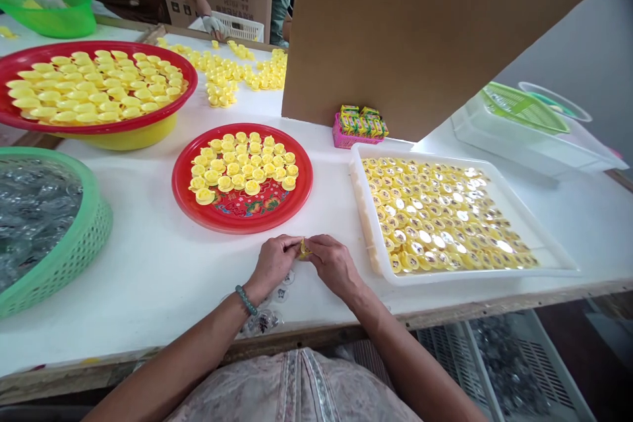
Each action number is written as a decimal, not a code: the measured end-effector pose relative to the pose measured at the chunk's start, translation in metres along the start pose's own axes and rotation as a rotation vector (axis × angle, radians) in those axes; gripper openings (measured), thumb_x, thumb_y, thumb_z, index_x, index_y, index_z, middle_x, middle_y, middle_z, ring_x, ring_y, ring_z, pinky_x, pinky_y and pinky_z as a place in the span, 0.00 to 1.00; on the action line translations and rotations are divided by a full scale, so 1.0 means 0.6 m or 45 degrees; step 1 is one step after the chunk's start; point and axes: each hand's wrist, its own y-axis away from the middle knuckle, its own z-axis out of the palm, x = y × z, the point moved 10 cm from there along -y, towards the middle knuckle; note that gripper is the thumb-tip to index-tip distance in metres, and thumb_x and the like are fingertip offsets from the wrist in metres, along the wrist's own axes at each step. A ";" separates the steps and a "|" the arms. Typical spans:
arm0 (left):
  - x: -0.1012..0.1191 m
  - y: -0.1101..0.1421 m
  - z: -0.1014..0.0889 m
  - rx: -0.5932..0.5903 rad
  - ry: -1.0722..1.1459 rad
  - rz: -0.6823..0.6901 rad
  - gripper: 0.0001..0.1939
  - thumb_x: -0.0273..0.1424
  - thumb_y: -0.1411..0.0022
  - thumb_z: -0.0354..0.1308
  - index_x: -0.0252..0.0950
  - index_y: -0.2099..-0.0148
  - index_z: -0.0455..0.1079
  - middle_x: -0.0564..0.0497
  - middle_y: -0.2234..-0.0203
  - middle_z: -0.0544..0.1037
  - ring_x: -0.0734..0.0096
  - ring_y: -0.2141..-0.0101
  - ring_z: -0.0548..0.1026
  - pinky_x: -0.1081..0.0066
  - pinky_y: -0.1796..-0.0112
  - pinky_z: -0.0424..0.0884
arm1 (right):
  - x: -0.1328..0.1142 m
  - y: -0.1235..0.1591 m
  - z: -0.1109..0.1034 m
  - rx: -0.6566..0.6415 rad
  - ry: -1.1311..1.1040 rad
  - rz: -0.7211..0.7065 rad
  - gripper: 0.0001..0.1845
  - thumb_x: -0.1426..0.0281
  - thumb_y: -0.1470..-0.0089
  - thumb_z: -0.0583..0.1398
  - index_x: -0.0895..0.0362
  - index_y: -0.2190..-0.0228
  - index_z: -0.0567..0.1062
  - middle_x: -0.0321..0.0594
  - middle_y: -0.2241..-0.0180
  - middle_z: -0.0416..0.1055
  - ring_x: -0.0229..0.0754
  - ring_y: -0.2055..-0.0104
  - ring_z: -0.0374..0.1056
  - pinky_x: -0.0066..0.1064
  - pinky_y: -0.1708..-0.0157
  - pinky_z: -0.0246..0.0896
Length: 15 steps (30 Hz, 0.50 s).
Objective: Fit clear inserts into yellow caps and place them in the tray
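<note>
My left hand (275, 260) and my right hand (332, 262) meet over the table's front, both pinching one small yellow plastic piece (303, 249) between the fingertips. Fingers hide much of that piece. Below my left hand and wrist lie several clear round discs (281, 293) with dark printed marks. Just beyond my hands sits a red tray (237, 225) with many small yellow round pieces (239, 165) on it. To the right, a white tray (366, 224) holds rows of yellow pieces with shiny printed tops (435, 211).
At left stand a green basket (84, 237) of clear parts and a red basin (190, 82) of yellow pieces. A pink basket (346, 140) of small packets stands by a tall cardboard sheet (386, 33). Across the table, a co-worker's gloved hand (213, 26) is near loose yellow pieces (222, 76).
</note>
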 end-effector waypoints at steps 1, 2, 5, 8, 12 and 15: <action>0.001 0.000 0.001 -0.011 0.011 -0.005 0.14 0.26 0.44 0.53 0.41 0.57 0.75 0.49 0.62 0.78 0.65 0.61 0.74 0.68 0.58 0.69 | 0.001 -0.003 0.002 -0.030 -0.006 0.006 0.11 0.79 0.51 0.59 0.55 0.66 0.77 0.41 0.65 0.73 0.40 0.63 0.68 0.28 0.64 0.62; 0.001 0.001 0.002 -0.020 0.022 -0.010 0.14 0.26 0.44 0.53 0.41 0.57 0.75 0.49 0.62 0.77 0.65 0.61 0.74 0.68 0.58 0.69 | 0.004 -0.005 0.004 -0.055 -0.020 0.020 0.11 0.80 0.52 0.60 0.55 0.67 0.77 0.41 0.66 0.74 0.40 0.64 0.68 0.27 0.65 0.62; 0.000 0.001 0.004 -0.039 0.064 -0.025 0.15 0.27 0.45 0.53 0.41 0.57 0.75 0.50 0.61 0.77 0.65 0.60 0.73 0.68 0.57 0.68 | 0.013 -0.009 0.005 -0.074 -0.093 0.084 0.11 0.80 0.53 0.61 0.55 0.68 0.78 0.40 0.67 0.74 0.39 0.66 0.69 0.26 0.67 0.62; -0.009 0.001 0.007 -0.062 0.149 -0.075 0.15 0.26 0.47 0.53 0.42 0.58 0.75 0.51 0.60 0.77 0.65 0.59 0.73 0.69 0.57 0.69 | 0.022 -0.007 0.001 -0.048 -0.166 0.145 0.12 0.79 0.52 0.61 0.53 0.67 0.79 0.39 0.66 0.75 0.38 0.66 0.70 0.25 0.66 0.63; -0.029 0.003 0.013 -0.061 0.205 -0.191 0.12 0.31 0.48 0.56 0.38 0.61 0.75 0.49 0.67 0.79 0.63 0.66 0.75 0.69 0.64 0.71 | 0.038 0.003 -0.003 -0.014 -0.217 0.241 0.17 0.76 0.55 0.63 0.52 0.60 0.77 0.38 0.66 0.75 0.39 0.66 0.70 0.27 0.65 0.64; -0.033 0.002 0.014 -0.028 0.195 -0.226 0.12 0.34 0.50 0.59 0.35 0.63 0.75 0.47 0.70 0.79 0.63 0.69 0.75 0.69 0.67 0.71 | 0.040 0.013 -0.006 0.028 -0.162 0.235 0.19 0.74 0.55 0.64 0.54 0.57 0.75 0.41 0.62 0.74 0.40 0.63 0.70 0.28 0.63 0.64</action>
